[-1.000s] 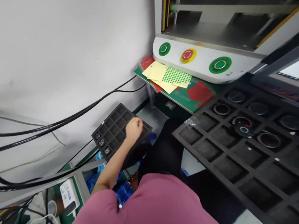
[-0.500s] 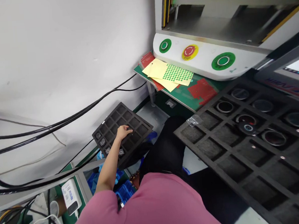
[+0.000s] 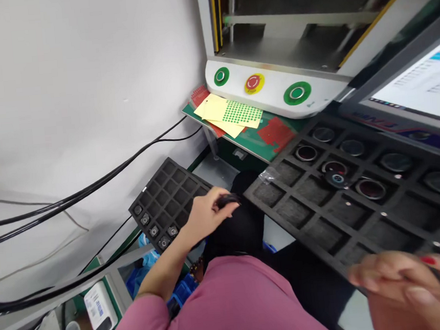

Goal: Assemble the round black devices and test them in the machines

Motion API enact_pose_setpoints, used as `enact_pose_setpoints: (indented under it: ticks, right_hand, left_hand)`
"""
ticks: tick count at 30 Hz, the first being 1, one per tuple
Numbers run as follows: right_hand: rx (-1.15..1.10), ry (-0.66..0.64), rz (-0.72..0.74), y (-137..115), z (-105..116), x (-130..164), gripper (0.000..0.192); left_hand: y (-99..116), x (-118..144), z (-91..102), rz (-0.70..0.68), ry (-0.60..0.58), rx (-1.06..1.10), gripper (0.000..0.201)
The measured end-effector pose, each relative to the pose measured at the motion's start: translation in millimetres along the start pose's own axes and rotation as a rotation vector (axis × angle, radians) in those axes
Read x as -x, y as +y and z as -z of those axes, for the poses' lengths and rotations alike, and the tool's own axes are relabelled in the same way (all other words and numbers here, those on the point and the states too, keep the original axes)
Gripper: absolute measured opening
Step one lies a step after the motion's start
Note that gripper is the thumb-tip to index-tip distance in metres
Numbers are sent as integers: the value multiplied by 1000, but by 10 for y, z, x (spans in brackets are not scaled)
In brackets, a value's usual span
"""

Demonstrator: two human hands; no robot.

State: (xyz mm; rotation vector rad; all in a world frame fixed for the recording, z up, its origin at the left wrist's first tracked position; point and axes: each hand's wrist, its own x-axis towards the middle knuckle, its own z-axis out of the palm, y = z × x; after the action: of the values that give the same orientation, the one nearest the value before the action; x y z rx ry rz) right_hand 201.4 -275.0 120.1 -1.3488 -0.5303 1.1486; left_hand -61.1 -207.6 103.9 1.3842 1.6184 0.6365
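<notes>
My left hand (image 3: 212, 213) is closed around a small black part (image 3: 226, 200), gripped between thumb and fingers; its exact kind does not show. The hand is in the air, right of the smaller black foam tray (image 3: 169, 182), where several small square parts with round centres (image 3: 154, 231) sit in pockets along the near left edge. At the lower right my right hand (image 3: 415, 284) is curled and blurred over the near side of the larger black foam tray (image 3: 293, 212); what its fingers hold is hidden. Round watch-like discs (image 3: 371, 188) fill several of that tray's far pockets.
Behind the large tray stands a machine with a white button panel (image 3: 254, 87) and a lit screen (image 3: 424, 78). Yellow sticker sheets (image 3: 234, 115) lie on the green bench. Black cables (image 3: 120, 173) run along the wall at left, above a white power bank (image 3: 100, 309).
My left hand has risen from the small tray and moved right, carrying a small black part. My right hand has come into view at the lower right. The view has shifted right.
</notes>
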Motion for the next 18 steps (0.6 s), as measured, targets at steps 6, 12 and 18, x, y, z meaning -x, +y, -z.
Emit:
enact_pose_setpoints:
  ticks: [6, 12, 18]
  right_hand:
    - [-111, -232, 34, -235, -289, 81, 20]
    - [-221, -327, 43, -377, -256, 85, 13]
    - [-299, -308, -45, -488, -136, 74, 6]
  left_hand:
    - [635, 90, -491, -261, -273, 146, 34]
    - [1001, 113, -535, -515, -644, 90, 54]
    - [1020, -13, -513, -541, -900, 183, 56]
